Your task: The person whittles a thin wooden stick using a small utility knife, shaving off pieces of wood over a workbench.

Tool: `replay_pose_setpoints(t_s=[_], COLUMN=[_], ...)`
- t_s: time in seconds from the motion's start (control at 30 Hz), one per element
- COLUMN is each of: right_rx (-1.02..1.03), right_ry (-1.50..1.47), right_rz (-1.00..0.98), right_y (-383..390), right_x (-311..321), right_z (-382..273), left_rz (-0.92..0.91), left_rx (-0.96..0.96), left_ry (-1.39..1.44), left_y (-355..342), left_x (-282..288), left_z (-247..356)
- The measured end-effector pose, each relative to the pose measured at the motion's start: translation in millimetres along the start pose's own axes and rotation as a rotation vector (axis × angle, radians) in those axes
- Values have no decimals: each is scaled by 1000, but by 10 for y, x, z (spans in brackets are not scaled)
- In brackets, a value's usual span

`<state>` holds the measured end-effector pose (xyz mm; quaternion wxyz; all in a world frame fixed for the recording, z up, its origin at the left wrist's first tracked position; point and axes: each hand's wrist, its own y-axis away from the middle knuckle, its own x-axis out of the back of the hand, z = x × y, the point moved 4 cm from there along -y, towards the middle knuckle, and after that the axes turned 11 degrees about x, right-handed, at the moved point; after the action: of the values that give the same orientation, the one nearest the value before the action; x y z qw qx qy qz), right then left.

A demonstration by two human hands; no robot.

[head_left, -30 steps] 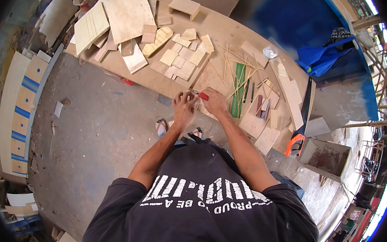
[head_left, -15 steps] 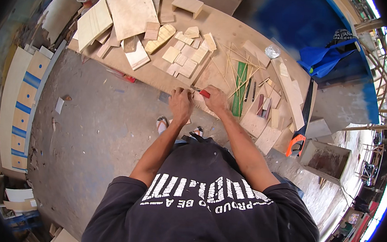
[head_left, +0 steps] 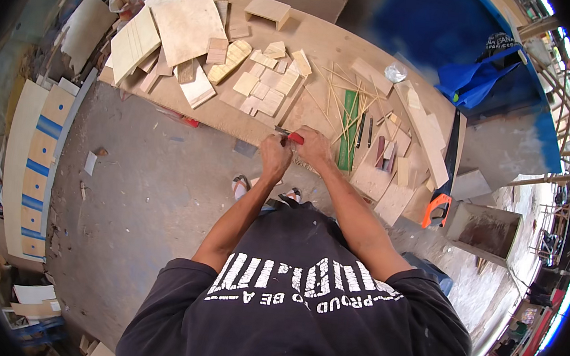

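Observation:
My left hand [head_left: 275,154] and my right hand [head_left: 314,147] meet at the near edge of a long wooden workbench [head_left: 322,44]. Between them is a small tool with a red handle [head_left: 294,137]; my right hand grips the red part, and my left hand closes around its metal front end. Whatever the tool bites on is hidden by my fingers. Thin wooden sticks [head_left: 345,96] lie scattered just beyond my hands, beside a green ruler [head_left: 349,126].
Small plywood squares [head_left: 265,89] and larger boards [head_left: 186,26] cover the bench's left part. Wooden strips [head_left: 426,132] and an orange-handled saw [head_left: 438,207] lie at the right end. An open box [head_left: 485,227] stands on the concrete floor [head_left: 136,193]. Painted panels [head_left: 35,158] lean at left.
Both hands stayed together at the bench edge, working the red-handled tool; they shifted only slightly. The view tilted a little.

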<state>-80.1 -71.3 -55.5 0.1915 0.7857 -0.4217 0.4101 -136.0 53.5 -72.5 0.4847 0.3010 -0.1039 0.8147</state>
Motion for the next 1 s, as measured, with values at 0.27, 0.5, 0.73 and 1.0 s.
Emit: replay_pose_setpoints(t_s=[0.27,0.5,0.73,1.0], right_rx=[-30,-31,22,-30], right_ry=[-30,-63,-46,-46], right_rz=[65,67,81,45], right_y=[12,23,35,1], right_x=[-25,17,-36,-71], right_z=[31,20,80,100], left_rz=[-34,57,65,-37], left_rx=[62,92,142,202], left_ry=[-14,-46,-9,-96], left_y=[7,-6,-110,-313], left_x=[-2,-51,-70,-86], left_z=[127,168,29,-77])
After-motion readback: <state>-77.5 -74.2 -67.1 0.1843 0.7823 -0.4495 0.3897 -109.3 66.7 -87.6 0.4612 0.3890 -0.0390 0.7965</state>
